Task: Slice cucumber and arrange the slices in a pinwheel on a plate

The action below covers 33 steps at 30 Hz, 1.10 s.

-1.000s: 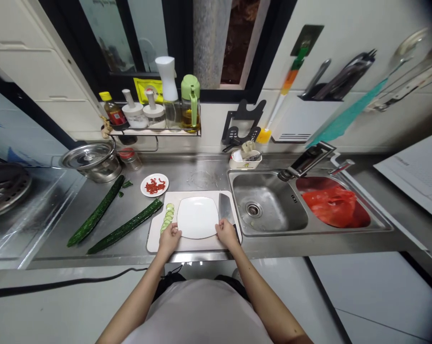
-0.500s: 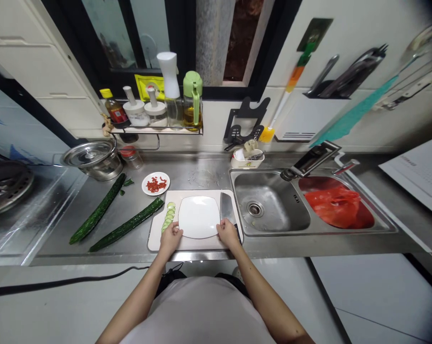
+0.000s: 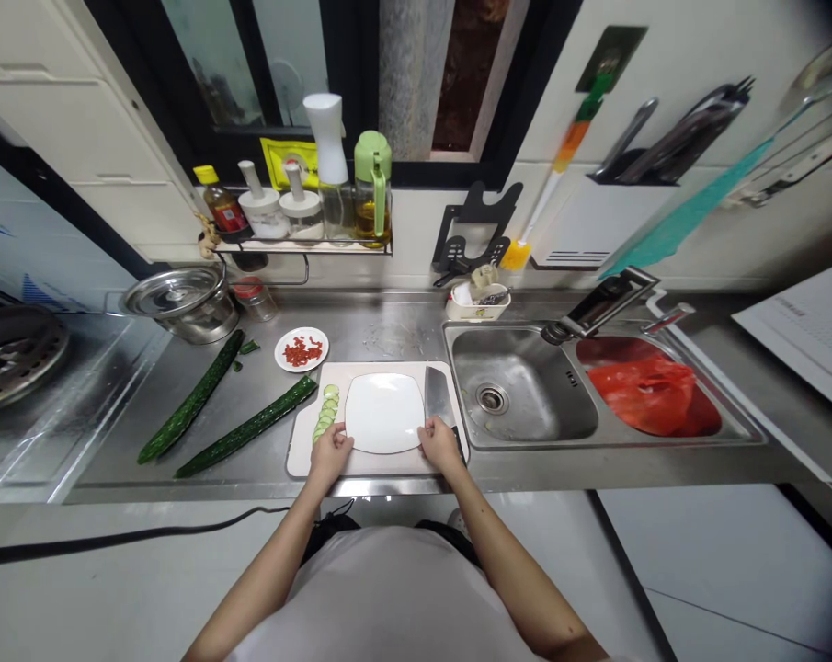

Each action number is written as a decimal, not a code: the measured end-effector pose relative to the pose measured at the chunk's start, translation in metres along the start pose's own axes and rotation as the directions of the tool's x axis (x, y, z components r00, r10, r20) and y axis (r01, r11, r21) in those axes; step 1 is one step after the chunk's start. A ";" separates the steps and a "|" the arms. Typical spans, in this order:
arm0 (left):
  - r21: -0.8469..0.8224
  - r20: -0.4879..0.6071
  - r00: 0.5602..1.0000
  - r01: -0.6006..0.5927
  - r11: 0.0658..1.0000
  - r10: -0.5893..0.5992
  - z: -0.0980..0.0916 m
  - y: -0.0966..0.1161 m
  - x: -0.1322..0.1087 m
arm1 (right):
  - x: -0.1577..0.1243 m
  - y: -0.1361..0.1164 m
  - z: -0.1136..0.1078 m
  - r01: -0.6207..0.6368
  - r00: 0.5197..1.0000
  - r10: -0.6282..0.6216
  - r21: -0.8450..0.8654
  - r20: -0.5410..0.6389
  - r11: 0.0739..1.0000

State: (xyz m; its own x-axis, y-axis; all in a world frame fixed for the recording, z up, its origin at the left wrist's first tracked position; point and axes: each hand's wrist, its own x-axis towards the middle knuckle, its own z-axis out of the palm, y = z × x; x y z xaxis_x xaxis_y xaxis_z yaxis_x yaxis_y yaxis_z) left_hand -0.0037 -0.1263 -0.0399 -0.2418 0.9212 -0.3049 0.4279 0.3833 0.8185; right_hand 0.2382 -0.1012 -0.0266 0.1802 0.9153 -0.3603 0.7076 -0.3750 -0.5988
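Gripping the near corners of a white plate (image 3: 383, 412), the left hand (image 3: 330, 454) and right hand (image 3: 440, 446) curl their fingers at its edge. It rests on a cutting board (image 3: 305, 456). Cucumber slices (image 3: 325, 416) lie just beyond the left hand, a cleaver (image 3: 437, 396) just beyond the right. A whole cucumber (image 3: 250, 427) lies left of the left hand, a sink (image 3: 526, 395) right of the right hand.

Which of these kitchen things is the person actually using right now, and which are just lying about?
In use: left hand and right hand on the square white plate; pale cutting board; cucumber slices; steel cleaver.

Lying about: round dish of red chilli; lidded steel pot; steel sink.
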 end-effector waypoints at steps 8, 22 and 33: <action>-0.009 0.001 1.000 0.018 1.000 -0.018 -0.001 0.003 -0.002 | 0.001 0.000 0.000 -0.018 1.000 0.018 0.014 0.006 1.000; 0.169 -0.126 0.990 -0.049 0.984 0.071 -0.041 0.012 -0.018 | -0.005 0.004 -0.022 0.137 0.983 -0.143 -0.055 -0.113 0.989; 0.388 -0.195 0.980 0.052 0.920 0.027 -0.066 -0.023 -0.021 | -0.006 0.009 -0.033 0.278 0.954 -0.267 0.071 -0.139 0.958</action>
State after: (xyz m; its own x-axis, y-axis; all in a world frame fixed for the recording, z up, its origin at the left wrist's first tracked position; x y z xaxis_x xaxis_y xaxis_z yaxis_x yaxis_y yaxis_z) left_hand -0.0661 -0.1585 -0.0205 -0.3955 0.9003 -0.1816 0.7191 0.4265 0.5486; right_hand 0.2660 -0.1054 -0.0065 0.0781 0.9934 -0.0845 0.6797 -0.1150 -0.7244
